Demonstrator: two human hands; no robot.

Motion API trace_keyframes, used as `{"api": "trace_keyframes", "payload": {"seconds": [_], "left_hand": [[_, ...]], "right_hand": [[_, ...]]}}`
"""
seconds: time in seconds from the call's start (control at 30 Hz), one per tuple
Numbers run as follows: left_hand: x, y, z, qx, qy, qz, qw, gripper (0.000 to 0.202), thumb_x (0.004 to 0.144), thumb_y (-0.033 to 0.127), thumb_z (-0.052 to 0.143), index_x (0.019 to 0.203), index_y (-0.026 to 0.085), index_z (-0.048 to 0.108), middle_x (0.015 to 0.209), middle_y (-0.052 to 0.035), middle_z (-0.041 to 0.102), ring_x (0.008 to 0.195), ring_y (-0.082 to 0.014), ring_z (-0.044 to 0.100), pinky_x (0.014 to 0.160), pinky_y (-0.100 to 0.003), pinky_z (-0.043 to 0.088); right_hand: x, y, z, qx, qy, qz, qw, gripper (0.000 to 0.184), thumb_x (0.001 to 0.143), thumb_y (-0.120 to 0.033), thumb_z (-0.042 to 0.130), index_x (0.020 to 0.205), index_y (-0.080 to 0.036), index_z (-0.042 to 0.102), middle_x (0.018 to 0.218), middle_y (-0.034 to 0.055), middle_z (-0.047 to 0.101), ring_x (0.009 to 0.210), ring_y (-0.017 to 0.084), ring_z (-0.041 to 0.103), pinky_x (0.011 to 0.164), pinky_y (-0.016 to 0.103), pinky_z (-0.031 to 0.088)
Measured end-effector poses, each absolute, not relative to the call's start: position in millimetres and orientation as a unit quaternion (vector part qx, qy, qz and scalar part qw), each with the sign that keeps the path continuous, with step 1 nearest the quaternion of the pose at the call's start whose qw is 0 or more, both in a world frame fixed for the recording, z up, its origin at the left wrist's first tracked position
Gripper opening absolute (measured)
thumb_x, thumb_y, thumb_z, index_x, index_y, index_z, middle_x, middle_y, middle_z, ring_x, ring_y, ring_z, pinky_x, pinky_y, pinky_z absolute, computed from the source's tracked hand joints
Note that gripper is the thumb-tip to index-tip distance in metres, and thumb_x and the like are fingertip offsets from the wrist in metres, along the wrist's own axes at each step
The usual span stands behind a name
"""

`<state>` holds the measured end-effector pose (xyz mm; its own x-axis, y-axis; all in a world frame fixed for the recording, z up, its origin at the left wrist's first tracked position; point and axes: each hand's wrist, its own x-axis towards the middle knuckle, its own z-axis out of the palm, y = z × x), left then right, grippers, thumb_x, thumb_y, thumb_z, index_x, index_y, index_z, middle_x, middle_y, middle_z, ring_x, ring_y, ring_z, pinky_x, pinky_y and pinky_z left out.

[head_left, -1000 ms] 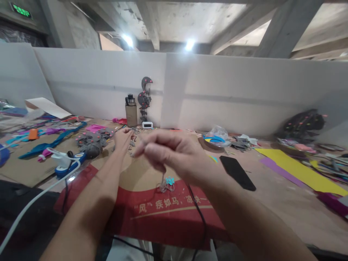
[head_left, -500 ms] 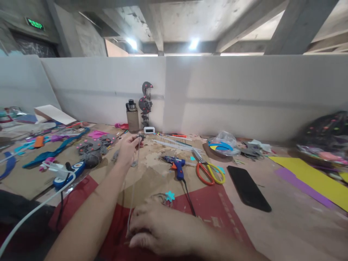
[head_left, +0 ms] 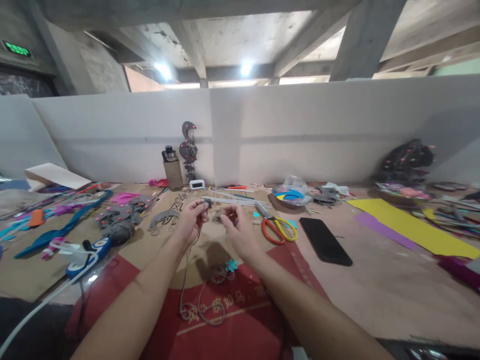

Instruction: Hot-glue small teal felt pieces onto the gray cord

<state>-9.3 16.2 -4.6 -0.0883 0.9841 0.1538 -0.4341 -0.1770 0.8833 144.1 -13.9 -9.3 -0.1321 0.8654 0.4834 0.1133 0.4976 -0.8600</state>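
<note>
My left hand (head_left: 192, 222) is closed in a pinch on a small dark grey piece (head_left: 207, 202). Grey cord (head_left: 186, 270) hangs below that hand and lies in loose loops on the red part of the cardboard (head_left: 210, 337). Just to the right, my right hand (head_left: 240, 227) is raised with its fingers curled towards the thumb; what they hold, if anything, is hidden. A turquoise flower-shaped piece (head_left: 231, 265) rests by the cord under my right wrist. Scissors with red and yellow handles (head_left: 275, 230) lie right of my right hand. The blue glue gun cannot be made out now.
A black phone (head_left: 325, 241) lies to the right, before yellow paper (head_left: 412, 227). At the back stand a bottle (head_left: 173, 170), a small white clock (head_left: 197, 184) and a grey hanging ornament (head_left: 188, 150). A blue power strip (head_left: 90, 257) with a white cable sits left.
My right hand has moved up and away from the cord near the front, to beside my left hand. The cord now lies in loops. The view has shifted right.
</note>
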Motion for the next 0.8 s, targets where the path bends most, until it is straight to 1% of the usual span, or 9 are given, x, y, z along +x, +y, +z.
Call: {"api": "trace_keyframes", "payload": {"seconds": [0.07,0.13,0.23,0.3,0.37,0.47,0.57,0.67,0.8], "left_hand": [[2,11,-6,0.416,0.344,0.632,0.557,0.023,0.058,0.022,0.075,0.07,0.014,0.057,0.056,0.0039,0.051,0.045,-0.0041,0.042,0.042,-0.017,0.033],[10,7,-8,0.435,0.352,0.609,0.562,0.022,0.059,0.023,0.075,0.068,0.014,0.057,0.054,0.0041,0.05,0.044,-0.0044,0.041,0.042,-0.018,0.031],[17,4,-11,0.466,0.357,0.584,0.561,0.021,0.062,0.025,0.074,0.065,0.015,0.055,0.05,0.005,0.048,0.042,-0.0044,0.038,0.042,-0.019,0.03],[18,3,-11,0.481,0.355,0.567,0.567,0.022,0.062,0.026,0.074,0.065,0.015,0.055,0.051,0.0051,0.048,0.041,-0.0045,0.039,0.042,-0.019,0.029],[16,3,-11,0.494,0.356,0.544,0.578,0.023,0.063,0.027,0.074,0.066,0.015,0.055,0.055,0.0045,0.051,0.041,-0.0048,0.041,0.043,-0.02,0.031],[12,4,-10,0.51,0.356,0.515,0.59,0.024,0.062,0.029,0.076,0.071,0.014,0.058,0.062,0.0028,0.055,0.045,-0.0058,0.047,0.047,-0.021,0.036],[10,5,-10,0.517,0.357,0.5,0.597,0.025,0.061,0.03,0.077,0.073,0.014,0.062,0.067,0.001,0.058,0.05,-0.0067,0.052,0.051,-0.021,0.04],[10,5,-9,0.51,0.366,0.486,0.608,0.023,0.064,0.031,0.075,0.075,0.013,0.064,0.063,-0.0002,0.058,0.052,-0.008,0.053,0.054,-0.021,0.043],[10,4,-8,0.486,0.385,0.485,0.617,0.02,0.064,0.03,0.075,0.071,0.014,0.065,0.057,-0.0018,0.058,0.048,-0.009,0.053,0.051,-0.022,0.044]], "right_hand": [[148,-5,-11,-0.372,-0.651,0.359,0.556,0.028,0.083,-0.037,0.049,0.102,-0.017,0.049,0.092,0.0046,0.055,0.078,0.014,0.052,0.069,0.027,0.043],[151,0,-12,-0.365,-0.648,0.382,0.548,0.029,0.082,-0.039,0.049,0.101,-0.018,0.05,0.087,0.0028,0.056,0.071,0.013,0.052,0.062,0.025,0.043],[154,5,-15,-0.348,-0.647,0.428,0.526,0.024,0.083,-0.042,0.047,0.088,-0.019,0.053,0.069,-0.0017,0.053,0.057,0.01,0.047,0.052,0.023,0.039],[156,8,-17,-0.346,-0.629,0.467,0.516,0.024,0.083,-0.042,0.047,0.077,-0.019,0.051,0.057,-0.0045,0.048,0.048,0.009,0.043,0.047,0.022,0.035],[157,12,-20,-0.35,-0.605,0.498,0.514,0.025,0.082,-0.043,0.049,0.073,-0.02,0.049,0.051,-0.0062,0.044,0.043,0.009,0.04,0.044,0.021,0.032],[159,16,-22,-0.356,-0.594,0.51,0.511,0.026,0.08,-0.045,0.05,0.073,-0.02,0.049,0.048,-0.0066,0.044,0.041,0.008,0.039,0.042,0.021,0.03],[162,17,-23,-0.367,-0.601,0.491,0.513,0.028,0.08,-0.047,0.05,0.073,-0.02,0.05,0.049,-0.0063,0.045,0.042,0.009,0.04,0.042,0.021,0.03],[165,15,-21,-0.385,-0.616,0.461,0.509,0.027,0.081,-0.046,0.049,0.074,-0.02,0.05,0.05,-0.0055,0.046,0.043,0.009,0.041,0.043,0.021,0.032],[165,8,-16,-0.406,-0.619,0.456,0.495,0.027,0.081,-0.045,0.051,0.074,-0.019,0.052,0.051,-0.0055,0.046,0.043,0.009,0.041,0.044,0.021,0.033]]}}
